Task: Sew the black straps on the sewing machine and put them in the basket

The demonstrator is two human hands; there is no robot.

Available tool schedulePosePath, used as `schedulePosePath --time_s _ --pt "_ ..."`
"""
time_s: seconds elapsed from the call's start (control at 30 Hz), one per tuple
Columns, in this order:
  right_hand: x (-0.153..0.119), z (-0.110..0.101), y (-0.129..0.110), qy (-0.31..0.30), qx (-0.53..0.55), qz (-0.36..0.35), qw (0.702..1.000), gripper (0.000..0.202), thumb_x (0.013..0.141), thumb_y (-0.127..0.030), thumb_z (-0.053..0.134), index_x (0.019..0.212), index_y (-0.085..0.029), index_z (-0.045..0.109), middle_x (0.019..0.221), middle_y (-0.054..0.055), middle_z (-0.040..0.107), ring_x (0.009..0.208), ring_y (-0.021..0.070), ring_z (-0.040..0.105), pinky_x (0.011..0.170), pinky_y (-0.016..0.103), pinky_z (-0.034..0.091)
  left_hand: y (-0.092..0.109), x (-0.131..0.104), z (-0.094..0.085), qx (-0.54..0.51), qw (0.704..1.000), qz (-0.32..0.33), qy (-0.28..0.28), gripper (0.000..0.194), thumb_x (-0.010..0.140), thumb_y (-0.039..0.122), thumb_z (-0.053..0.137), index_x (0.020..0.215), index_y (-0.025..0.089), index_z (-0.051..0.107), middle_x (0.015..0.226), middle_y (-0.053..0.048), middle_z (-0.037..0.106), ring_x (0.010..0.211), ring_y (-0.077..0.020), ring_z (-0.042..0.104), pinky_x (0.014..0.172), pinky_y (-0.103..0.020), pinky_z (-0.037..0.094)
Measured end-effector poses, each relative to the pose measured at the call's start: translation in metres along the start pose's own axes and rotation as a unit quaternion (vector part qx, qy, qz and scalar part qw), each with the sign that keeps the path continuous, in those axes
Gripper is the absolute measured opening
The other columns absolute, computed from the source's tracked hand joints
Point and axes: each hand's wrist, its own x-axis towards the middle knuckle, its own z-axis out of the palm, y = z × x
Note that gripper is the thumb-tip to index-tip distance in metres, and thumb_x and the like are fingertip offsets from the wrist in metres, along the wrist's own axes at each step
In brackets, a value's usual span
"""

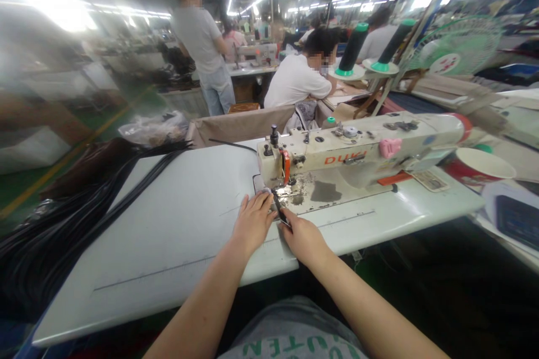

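Observation:
A narrow black strip [278,205] lies by the needle area of a white sewing machine [357,151]. My right hand [301,234] is closed on the strip's near end, its thumb and fingers pinched together. Beside it, my left hand [254,219] rests flat on the machine bed with fingers stretched out, the fingertips just left of the strip. The presser foot is small and partly hidden behind the fingers. An orange part [286,167] hangs at the machine head.
Many long black strips [126,196] drape over the left side of the white table [181,224]. Two thread cones [352,50] stand behind the machine. A bowl-like container [484,165] and a phone [520,219] are at the right. Other people sit or stand beyond.

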Motion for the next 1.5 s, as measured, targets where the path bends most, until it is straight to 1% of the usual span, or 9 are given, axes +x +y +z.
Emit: schedulePosePath --time_s 0.27,0.53,0.87,0.93,1.03,1.13,1.27,1.37,1.5 --pt "0.001 0.000 0.000 0.002 0.013 0.004 1.000 0.048 0.100 -0.028 0.052 0.148 -0.020 0.056 0.109 0.014 0.080 0.099 0.0272 0.076 0.083 0.033 0.051 -0.001 -0.001 0.001 -0.008 1.000 0.001 0.010 0.048 0.104 0.035 0.050 0.150 0.023 0.050 0.154 -0.013 0.053 0.147 -0.0318 0.043 0.126 -0.060 0.024" --pt "0.003 0.000 -0.001 -0.006 0.003 0.009 1.000 0.049 0.101 -0.030 0.050 0.149 -0.019 0.054 0.115 0.015 0.078 0.104 0.0280 0.076 0.086 0.034 0.053 0.000 0.000 0.001 0.051 0.999 0.005 0.004 0.048 0.104 0.036 0.051 0.151 0.023 0.050 0.154 -0.012 0.053 0.145 -0.0289 0.045 0.125 -0.057 0.030" --pt "-0.013 -0.001 -0.002 -0.016 -0.114 -0.021 0.993 0.057 0.100 -0.029 0.047 0.156 -0.020 0.046 0.105 0.013 0.080 0.094 0.0282 0.077 0.081 0.035 0.052 0.000 -0.002 0.006 0.048 0.999 0.013 0.017 0.046 0.105 0.034 0.048 0.149 0.019 0.052 0.156 -0.012 0.052 0.148 -0.0299 0.044 0.126 -0.061 0.024" --pt "-0.015 -0.001 -0.001 -0.016 -0.122 -0.021 0.992 0.059 0.100 -0.028 0.047 0.158 -0.020 0.044 0.104 0.013 0.080 0.092 0.0272 0.077 0.080 0.034 0.052 -0.001 -0.003 0.009 0.038 0.999 0.015 0.026 0.045 0.105 0.032 0.048 0.148 0.017 0.053 0.156 -0.013 0.052 0.148 -0.0294 0.044 0.127 -0.058 0.025" --pt "-0.015 -0.002 -0.002 -0.015 -0.122 -0.016 0.992 0.058 0.100 -0.029 0.047 0.158 -0.021 0.044 0.104 0.013 0.080 0.093 0.0268 0.077 0.079 0.033 0.052 -0.003 -0.003 0.013 0.010 0.999 0.009 0.033 0.045 0.105 0.030 0.048 0.146 0.014 0.054 0.155 -0.016 0.052 0.147 -0.0290 0.045 0.125 -0.053 0.032" --pt "-0.015 -0.003 -0.003 -0.016 -0.121 -0.012 0.992 0.058 0.100 -0.029 0.047 0.158 -0.022 0.043 0.104 0.012 0.080 0.092 0.0266 0.077 0.079 0.033 0.051 -0.006 -0.005 0.016 -0.021 0.999 0.012 0.037 0.044 0.105 0.028 0.046 0.145 0.014 0.054 0.153 -0.017 0.053 0.147 -0.0292 0.046 0.124 -0.053 0.034" --pt "-0.016 -0.002 -0.002 -0.011 -0.118 -0.019 0.993 0.057 0.100 -0.028 0.048 0.156 -0.020 0.046 0.103 0.012 0.080 0.092 0.0272 0.077 0.078 0.033 0.051 -0.015 -0.005 0.020 -0.087 0.994 0.005 0.064 0.042 0.104 0.025 0.040 0.142 0.014 0.055 0.152 -0.017 0.053 0.144 -0.0281 0.048 0.123 -0.053 0.037" --pt "-0.017 -0.001 0.000 -0.008 -0.120 -0.026 0.992 0.057 0.099 -0.027 0.049 0.156 -0.020 0.045 0.102 0.012 0.080 0.091 0.0267 0.077 0.077 0.033 0.051 -0.026 0.004 0.021 -0.139 0.987 -0.031 0.079 0.041 0.101 0.025 0.042 0.137 0.013 0.056 0.151 -0.017 0.051 0.142 -0.0280 0.048 0.122 -0.049 0.039" --pt "-0.017 0.001 0.001 -0.009 -0.124 -0.025 0.992 0.059 0.099 -0.026 0.050 0.157 -0.021 0.045 0.100 0.011 0.080 0.090 0.0259 0.077 0.076 0.031 0.051 -0.043 0.035 0.017 -0.131 0.987 -0.090 0.034 0.038 0.097 0.023 0.046 0.131 0.013 0.059 0.146 -0.018 0.054 0.141 -0.0300 0.047 0.123 -0.051 0.035"
